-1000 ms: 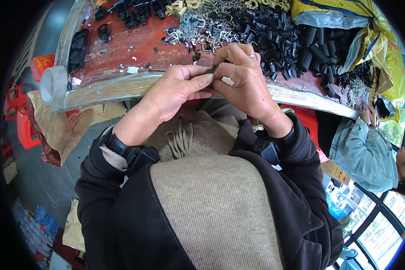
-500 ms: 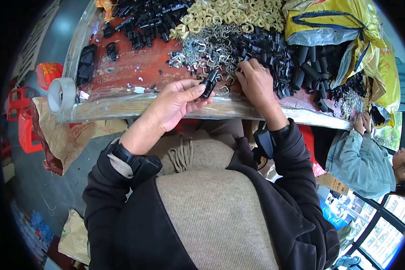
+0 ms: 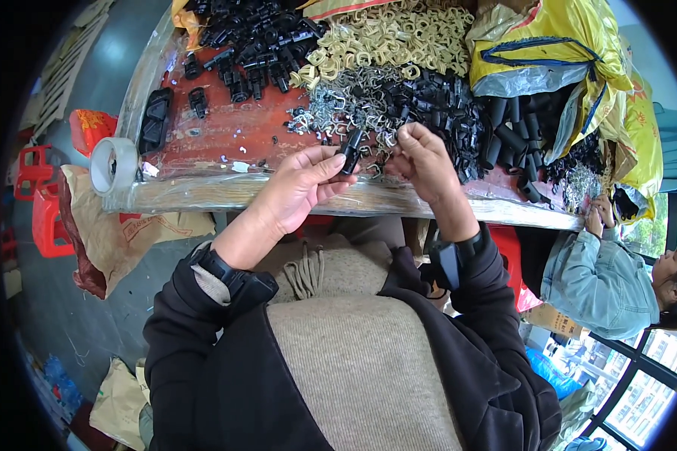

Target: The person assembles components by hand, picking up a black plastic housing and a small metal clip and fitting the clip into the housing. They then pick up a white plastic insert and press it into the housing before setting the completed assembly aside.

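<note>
A small black tubular plastic part (image 3: 352,152) stands tilted between the thumb and fingers of my left hand (image 3: 306,186), just above the table's near edge. To its right, my right hand (image 3: 432,167) is closed in a pinch, its fingertips apart from the part. Whatever they hold, if anything, is too small to make out. Beyond both hands lies a heap of bent silvery metal clips (image 3: 320,113). Small black plastic pieces (image 3: 445,113) are piled beyond my right hand, and cream-coloured curved pieces (image 3: 391,41) lie farther back.
Black tubes (image 3: 496,139) spill beside a yellow bag (image 3: 553,45) on the right. Larger black fittings (image 3: 259,49) are heaped at the far left of the red table (image 3: 210,146). A tape roll (image 3: 102,167) hangs at its left corner. Another person (image 3: 605,282) works at the right.
My right hand has lifted out of the small black pieces and drawn back toward me, fingers now pinched. My left hand still holds the black tubular part.
</note>
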`<state>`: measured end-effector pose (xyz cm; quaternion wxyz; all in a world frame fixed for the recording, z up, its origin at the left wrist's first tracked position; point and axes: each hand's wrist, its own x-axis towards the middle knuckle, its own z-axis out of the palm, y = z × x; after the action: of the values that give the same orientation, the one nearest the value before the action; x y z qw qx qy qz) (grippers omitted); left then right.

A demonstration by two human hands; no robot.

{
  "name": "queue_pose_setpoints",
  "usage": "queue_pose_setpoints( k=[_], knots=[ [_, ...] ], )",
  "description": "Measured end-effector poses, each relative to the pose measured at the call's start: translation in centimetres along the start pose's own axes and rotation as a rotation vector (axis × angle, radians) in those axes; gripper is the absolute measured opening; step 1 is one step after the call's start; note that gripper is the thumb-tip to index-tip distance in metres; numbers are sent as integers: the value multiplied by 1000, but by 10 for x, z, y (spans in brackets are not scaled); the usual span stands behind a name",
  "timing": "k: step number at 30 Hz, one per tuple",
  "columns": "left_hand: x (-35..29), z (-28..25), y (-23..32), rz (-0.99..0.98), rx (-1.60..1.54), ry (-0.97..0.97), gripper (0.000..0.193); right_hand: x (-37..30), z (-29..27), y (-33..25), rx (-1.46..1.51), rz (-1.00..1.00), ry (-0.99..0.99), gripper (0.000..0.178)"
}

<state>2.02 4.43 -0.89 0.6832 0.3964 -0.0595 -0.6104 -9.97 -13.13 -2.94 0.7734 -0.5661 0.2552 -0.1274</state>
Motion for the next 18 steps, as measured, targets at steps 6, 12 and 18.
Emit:
queue_pose_setpoints(
  k=[6,12,18],
  knots=[
    [5,3,-5,98,-16,-50,20,-20,37,-1,320,184,-54,12],
    [6,2,-9,207,-82,-101,21,-28,46,2,269,105,-57,12],
    [2,2,-13,229,-95,-67,21,-32,54,7,91,-64,117,10]
  ],
)
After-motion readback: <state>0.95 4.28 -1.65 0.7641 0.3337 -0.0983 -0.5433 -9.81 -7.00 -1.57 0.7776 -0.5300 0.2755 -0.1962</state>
